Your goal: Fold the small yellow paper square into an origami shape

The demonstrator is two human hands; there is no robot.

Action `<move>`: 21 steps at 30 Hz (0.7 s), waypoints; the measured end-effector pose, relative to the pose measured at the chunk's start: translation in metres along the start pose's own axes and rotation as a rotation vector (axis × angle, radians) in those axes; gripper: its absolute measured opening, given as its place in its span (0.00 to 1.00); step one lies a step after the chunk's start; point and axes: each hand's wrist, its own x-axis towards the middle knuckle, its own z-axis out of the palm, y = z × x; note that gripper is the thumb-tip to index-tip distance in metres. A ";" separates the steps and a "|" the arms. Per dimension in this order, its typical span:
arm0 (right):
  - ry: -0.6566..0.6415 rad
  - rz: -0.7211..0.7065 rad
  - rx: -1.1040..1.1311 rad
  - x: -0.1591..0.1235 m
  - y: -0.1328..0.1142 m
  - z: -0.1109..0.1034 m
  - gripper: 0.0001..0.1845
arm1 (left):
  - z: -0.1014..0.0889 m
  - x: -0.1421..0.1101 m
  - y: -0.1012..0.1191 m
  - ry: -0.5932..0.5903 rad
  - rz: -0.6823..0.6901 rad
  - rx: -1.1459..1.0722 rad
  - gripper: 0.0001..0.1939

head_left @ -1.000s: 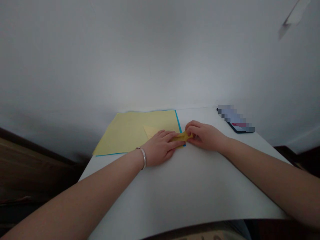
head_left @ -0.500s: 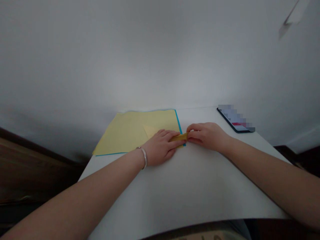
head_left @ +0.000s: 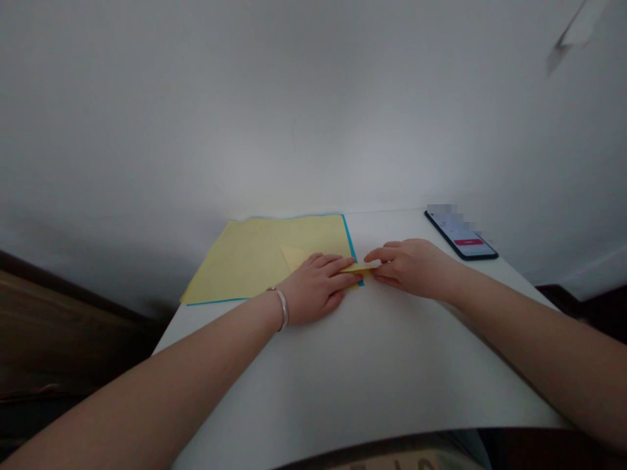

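Folded yellow paper strip [head_left: 360, 267] is clamped in the right hand's [head_left: 416, 267] grip, and pinned flat under the left hand [head_left: 316, 287] too, right by the yellow sheet's [head_left: 245, 261] edge on the worktop [head_left: 367, 365].

Single head-worn view, facing forward and down, close above the left hand [head_left: 316, 287] and right hand [head_left: 416, 269] on the worktop [head_left: 372, 372].

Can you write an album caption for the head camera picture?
Left hand presses folded yellow paper as right hand touches its tip, on a white table.
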 end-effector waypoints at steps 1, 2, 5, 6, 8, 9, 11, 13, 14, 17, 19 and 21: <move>-0.005 0.008 0.001 0.000 -0.001 -0.001 0.14 | 0.000 0.000 0.000 0.004 0.000 0.000 0.20; -0.009 0.015 0.000 0.000 -0.002 -0.002 0.14 | 0.001 0.000 -0.001 0.009 0.003 0.001 0.20; -0.032 0.021 -0.010 0.001 -0.006 -0.005 0.13 | 0.002 0.002 -0.003 0.020 0.009 0.004 0.20; -0.044 0.024 -0.015 0.001 -0.006 -0.006 0.13 | 0.003 0.002 -0.003 0.022 0.011 0.004 0.20; -0.070 0.037 -0.029 0.001 -0.007 -0.007 0.12 | 0.004 0.003 -0.004 0.025 0.012 -0.002 0.19; -0.082 0.044 -0.034 0.000 -0.007 -0.008 0.12 | 0.005 0.003 -0.004 0.025 0.014 -0.006 0.19; -0.106 0.054 -0.040 0.000 -0.007 -0.008 0.12 | 0.005 0.003 -0.004 0.025 0.019 -0.010 0.18; -0.120 0.062 -0.041 -0.001 -0.006 -0.008 0.12 | 0.006 0.003 -0.004 0.023 0.020 -0.007 0.18; -0.124 0.070 -0.042 -0.002 -0.005 -0.008 0.12 | 0.006 0.002 -0.004 0.021 0.020 -0.003 0.18; -0.124 0.092 -0.044 -0.002 -0.005 -0.007 0.11 | 0.006 0.002 -0.004 0.009 0.016 0.009 0.19; -0.114 0.098 -0.037 -0.002 -0.006 -0.007 0.12 | 0.006 0.002 -0.004 0.002 0.016 0.015 0.20; -0.099 0.100 -0.021 -0.001 -0.007 -0.007 0.12 | 0.005 0.002 -0.004 -0.002 0.015 0.019 0.21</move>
